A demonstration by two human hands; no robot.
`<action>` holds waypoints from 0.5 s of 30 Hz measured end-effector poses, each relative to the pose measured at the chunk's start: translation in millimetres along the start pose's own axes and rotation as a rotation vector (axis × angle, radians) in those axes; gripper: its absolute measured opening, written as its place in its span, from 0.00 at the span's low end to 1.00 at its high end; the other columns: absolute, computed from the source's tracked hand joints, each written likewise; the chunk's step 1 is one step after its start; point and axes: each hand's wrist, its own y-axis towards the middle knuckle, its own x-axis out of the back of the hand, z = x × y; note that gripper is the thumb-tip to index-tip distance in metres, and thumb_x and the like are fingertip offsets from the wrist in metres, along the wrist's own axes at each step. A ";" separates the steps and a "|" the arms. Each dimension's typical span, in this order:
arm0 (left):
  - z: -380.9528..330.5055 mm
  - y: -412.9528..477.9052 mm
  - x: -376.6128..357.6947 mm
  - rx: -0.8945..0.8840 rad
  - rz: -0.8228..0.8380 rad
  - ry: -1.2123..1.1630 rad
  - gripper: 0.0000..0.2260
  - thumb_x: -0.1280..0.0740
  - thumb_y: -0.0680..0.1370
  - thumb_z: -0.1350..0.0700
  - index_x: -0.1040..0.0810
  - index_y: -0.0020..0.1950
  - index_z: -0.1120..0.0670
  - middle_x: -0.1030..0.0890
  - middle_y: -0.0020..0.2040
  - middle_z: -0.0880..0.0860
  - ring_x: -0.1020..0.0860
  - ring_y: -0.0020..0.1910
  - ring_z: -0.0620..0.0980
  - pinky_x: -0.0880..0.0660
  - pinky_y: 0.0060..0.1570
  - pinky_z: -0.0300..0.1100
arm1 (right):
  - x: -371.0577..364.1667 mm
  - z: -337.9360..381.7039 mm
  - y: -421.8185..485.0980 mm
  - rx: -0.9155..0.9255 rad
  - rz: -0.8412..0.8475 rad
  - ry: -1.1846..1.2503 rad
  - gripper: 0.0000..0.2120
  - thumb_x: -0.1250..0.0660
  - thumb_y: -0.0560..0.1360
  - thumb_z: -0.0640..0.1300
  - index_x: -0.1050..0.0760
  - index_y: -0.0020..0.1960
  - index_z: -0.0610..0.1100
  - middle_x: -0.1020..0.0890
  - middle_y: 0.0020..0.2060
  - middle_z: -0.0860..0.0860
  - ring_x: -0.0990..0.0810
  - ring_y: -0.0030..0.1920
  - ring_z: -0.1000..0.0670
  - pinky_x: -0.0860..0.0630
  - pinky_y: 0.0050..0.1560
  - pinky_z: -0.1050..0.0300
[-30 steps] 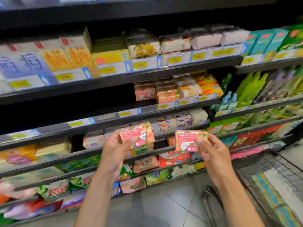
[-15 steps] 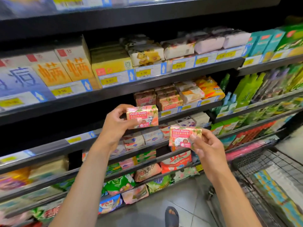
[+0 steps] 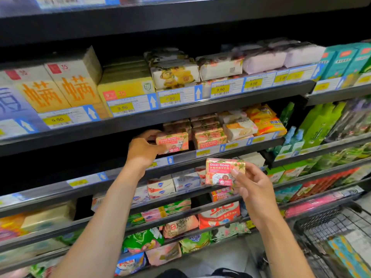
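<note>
The big black store shelves (image 3: 220,109) are full of soaps and price tags. A wire shopping cart (image 3: 321,223) stands low on the right. On the middle shelf (image 3: 251,148) sits a stack of Goat Soap boxes (image 3: 208,137).

The left hand (image 3: 143,149) is up at that shelf. Its fingers and thumb are curled round the left end of one Goat Soap box (image 3: 173,142). This box is just left of the stack, right at the shelf's front edge. I cannot tell if it rests on the shelf yet.

The right hand (image 3: 255,189) is lower, in front of the shelves and well apart from the other box. It pinches a second Goat Soap box (image 3: 222,171) by its right end, label up.

I think the step is setting the left box in its spot. Next, it needs a flat push back beside the stack. Then the fingers must open without knocking its neighbours. The second box waits its turn.
</note>
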 end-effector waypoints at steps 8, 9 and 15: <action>8.3 17.5 -1.9 -0.017 0.068 0.231 0.19 0.19 0.70 0.59 0.17 0.58 0.48 0.17 0.54 0.48 0.16 0.48 0.49 0.20 0.52 0.44 | -12.6 -19.0 6.1 -0.003 0.021 0.029 0.18 0.23 0.70 0.48 0.22 0.58 0.53 0.20 0.48 0.53 0.17 0.51 0.54 0.22 0.51 0.57; 8.6 18.6 -2.5 -0.024 0.076 0.240 0.19 0.19 0.70 0.59 0.18 0.58 0.48 0.17 0.53 0.48 0.17 0.48 0.49 0.20 0.51 0.44 | -12.5 -23.1 6.5 -0.003 0.019 0.027 0.21 0.22 0.68 0.50 0.22 0.59 0.52 0.20 0.49 0.52 0.17 0.52 0.52 0.22 0.53 0.55; 6.9 24.7 -7.7 -0.075 0.092 0.353 0.20 0.19 0.69 0.54 0.24 0.55 0.52 0.19 0.50 0.50 0.20 0.48 0.50 0.24 0.45 0.44 | -13.2 -36.8 5.9 0.003 0.007 0.035 0.28 0.22 0.67 0.50 0.23 0.65 0.48 0.17 0.55 0.49 0.16 0.58 0.49 0.22 0.54 0.56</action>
